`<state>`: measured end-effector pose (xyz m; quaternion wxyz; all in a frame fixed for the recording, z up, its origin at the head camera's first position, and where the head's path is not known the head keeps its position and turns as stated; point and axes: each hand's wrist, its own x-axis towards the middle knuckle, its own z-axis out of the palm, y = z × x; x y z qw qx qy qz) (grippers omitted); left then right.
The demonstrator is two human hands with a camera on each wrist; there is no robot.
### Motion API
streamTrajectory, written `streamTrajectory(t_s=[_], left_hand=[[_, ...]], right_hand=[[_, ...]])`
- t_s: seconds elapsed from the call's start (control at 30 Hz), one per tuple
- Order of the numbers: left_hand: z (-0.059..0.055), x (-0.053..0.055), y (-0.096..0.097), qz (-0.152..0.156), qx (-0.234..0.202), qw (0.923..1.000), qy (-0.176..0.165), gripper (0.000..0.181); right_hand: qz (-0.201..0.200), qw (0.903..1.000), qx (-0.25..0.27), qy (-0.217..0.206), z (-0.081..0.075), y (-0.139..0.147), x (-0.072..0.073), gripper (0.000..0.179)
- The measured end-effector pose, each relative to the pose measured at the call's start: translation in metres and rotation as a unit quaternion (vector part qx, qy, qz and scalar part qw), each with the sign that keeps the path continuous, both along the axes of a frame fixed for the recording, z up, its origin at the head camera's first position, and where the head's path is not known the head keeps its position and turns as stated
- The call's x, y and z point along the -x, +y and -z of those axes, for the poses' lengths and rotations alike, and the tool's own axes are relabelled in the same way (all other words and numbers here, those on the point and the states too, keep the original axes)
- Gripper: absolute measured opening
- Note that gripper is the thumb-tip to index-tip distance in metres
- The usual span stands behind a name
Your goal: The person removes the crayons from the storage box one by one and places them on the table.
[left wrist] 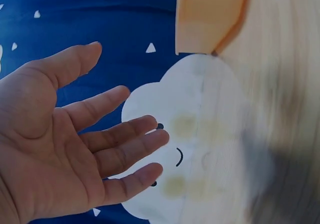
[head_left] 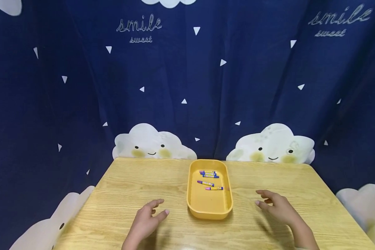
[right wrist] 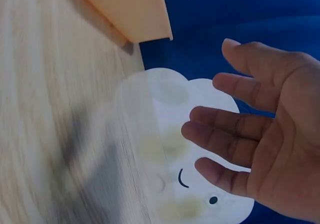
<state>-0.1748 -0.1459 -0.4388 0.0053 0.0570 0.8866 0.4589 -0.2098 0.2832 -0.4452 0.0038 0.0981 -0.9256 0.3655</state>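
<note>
Crayons [head_left: 205, 183] are lying inside the yellow tray [head_left: 210, 205] on the tabletop [head_left: 143, 177], some bunching toward its far end. The left hand [head_left: 147, 220] and right hand [head_left: 278, 208] are hovering on either side, clear of it, their fingers [left wrist: 132, 151] loosely spread, pinching nothing. Every crayon I'm seeing is resting inside, so handling is looking either unbegun or finished; I can't tell which.

Curtained-off spot, room type unclear: wood-grain desk [head_left: 143, 180] against navy curtain [head_left: 168, 76] with smiling clouds [head_left: 147, 140], "smile sweet" lettering [head_left: 139, 25].
</note>
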Motion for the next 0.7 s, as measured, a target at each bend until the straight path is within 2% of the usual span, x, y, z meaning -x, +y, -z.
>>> streamTrajectory(t_s=[0.17,0.3,0.53,0.7], left_hand=[[0.002,0.002,0.007,0.005,-0.075,0.9971,0.011,0.051],[0.005,0.005,0.014,0.004,-0.11,0.9938,0.012,0.048],[0.016,0.013,0.03,0.006,-0.149,0.9887,0.01,0.044],[0.025,0.017,0.042,0.018,-0.163,0.9864,-0.007,0.045]], right_hand=[[-0.004,0.9988,0.048,0.004,-0.003,-0.013,0.009,0.049],[-0.004,0.9976,0.069,0.008,-0.006,-0.024,0.017,0.05],[-0.023,0.9926,0.115,0.032,-0.007,-0.042,0.033,0.048],[-0.03,0.9891,0.143,0.021,-0.007,-0.051,0.046,0.046]])
